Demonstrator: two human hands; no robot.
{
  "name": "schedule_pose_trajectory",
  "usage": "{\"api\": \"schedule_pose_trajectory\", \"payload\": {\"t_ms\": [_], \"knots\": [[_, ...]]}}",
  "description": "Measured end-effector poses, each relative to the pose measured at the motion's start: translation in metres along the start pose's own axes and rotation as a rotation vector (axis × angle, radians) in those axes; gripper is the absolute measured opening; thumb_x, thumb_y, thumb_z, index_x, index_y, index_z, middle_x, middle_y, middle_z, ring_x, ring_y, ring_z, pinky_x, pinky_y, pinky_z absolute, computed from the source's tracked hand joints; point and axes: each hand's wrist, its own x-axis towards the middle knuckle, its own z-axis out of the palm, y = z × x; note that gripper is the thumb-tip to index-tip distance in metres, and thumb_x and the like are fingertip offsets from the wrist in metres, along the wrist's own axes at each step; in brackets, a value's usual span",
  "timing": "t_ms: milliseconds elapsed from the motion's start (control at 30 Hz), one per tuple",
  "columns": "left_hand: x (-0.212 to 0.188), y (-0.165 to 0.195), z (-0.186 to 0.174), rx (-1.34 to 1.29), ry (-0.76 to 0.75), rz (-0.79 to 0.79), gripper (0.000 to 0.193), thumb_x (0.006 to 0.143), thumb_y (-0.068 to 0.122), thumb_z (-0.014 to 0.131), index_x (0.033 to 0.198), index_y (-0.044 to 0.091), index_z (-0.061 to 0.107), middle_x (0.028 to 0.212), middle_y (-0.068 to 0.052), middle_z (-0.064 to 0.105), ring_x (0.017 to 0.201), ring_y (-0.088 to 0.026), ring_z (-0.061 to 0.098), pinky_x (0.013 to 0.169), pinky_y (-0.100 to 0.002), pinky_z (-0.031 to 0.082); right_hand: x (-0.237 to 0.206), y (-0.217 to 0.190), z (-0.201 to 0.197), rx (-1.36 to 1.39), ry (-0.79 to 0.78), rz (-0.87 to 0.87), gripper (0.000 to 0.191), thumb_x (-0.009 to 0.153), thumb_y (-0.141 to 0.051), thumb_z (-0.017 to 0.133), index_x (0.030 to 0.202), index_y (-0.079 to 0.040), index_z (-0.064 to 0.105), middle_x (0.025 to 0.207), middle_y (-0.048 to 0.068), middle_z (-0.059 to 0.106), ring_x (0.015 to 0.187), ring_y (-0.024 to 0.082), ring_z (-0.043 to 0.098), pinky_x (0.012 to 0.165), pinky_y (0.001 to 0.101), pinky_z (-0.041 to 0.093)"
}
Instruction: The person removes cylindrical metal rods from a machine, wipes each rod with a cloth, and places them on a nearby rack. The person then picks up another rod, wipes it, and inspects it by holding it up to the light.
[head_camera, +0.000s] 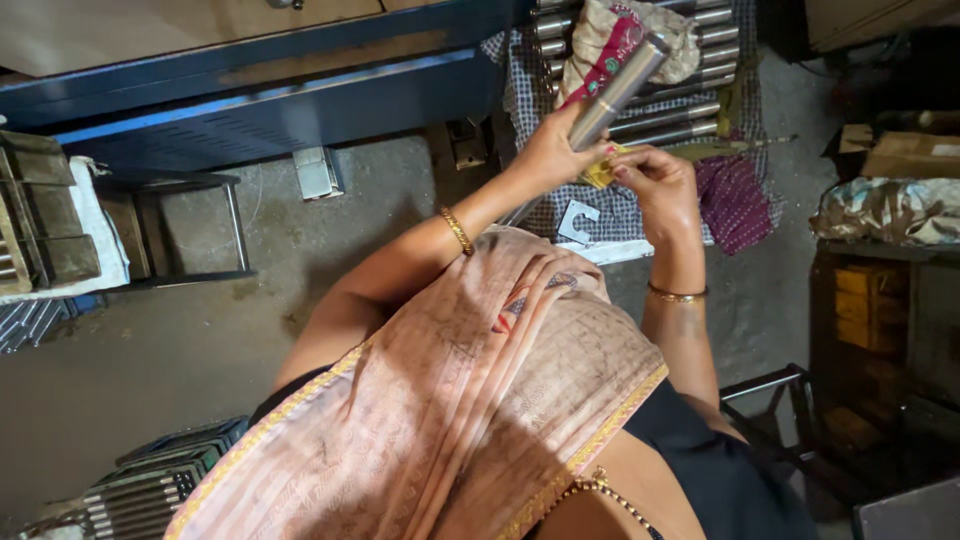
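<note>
1. Holding a metal rod (617, 92), the left hand (548, 152) grips its low end.
2. Its long side points to 1 o'clock.
3. The right hand (660, 185) pinches a yellow pad (601, 174) against it.

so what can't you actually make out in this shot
- Head view: the small yellow piece at the metal rod; the fingers of the right hand cover most of it.
- The rod's lower end, hidden inside the left hand grip.
- The row of metal bars on the checked cloth; a bundle of cloth overlaps them and the top edge cuts them off.
- The crates at right, too dark.
</note>
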Motion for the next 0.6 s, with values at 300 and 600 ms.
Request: {"api": "schedule_pose_trajectory", "payload": {"t_ms": [300,600], "knots": [[0.016,0.025,-0.030,-0.470,0.062,-0.127,0.022,0.101,0.015,0.075,0.107,0.006,0.056,0.103,-0.015,0.081,0.059,-0.009,0.063,0.047,-0.026,0.050,-0.026,0.129,-0.123,-0.139,0.360,0.196,0.007,0.094,0.002,0.072,0.101,0.003,0.073,0.091,0.005,0.074,0.077,0.010,0.066,0.069,0.0229,0.052],[0.014,0.003,-0.154,-1.043,0.843,-0.095,0.024,0.090,0.011,0.060,0.070,0.009,0.046,0.052,-0.005,0.045,0.042,-0.019,0.048,0.041,-0.033,0.040,-0.007,0.115,-0.073,-0.280,0.241,0.058,0.015,0.101,0.000,0.067,0.115,-0.003,0.064,0.092,0.005,0.070,0.070,0.009,0.063,0.061,0.0235,0.052]]}}
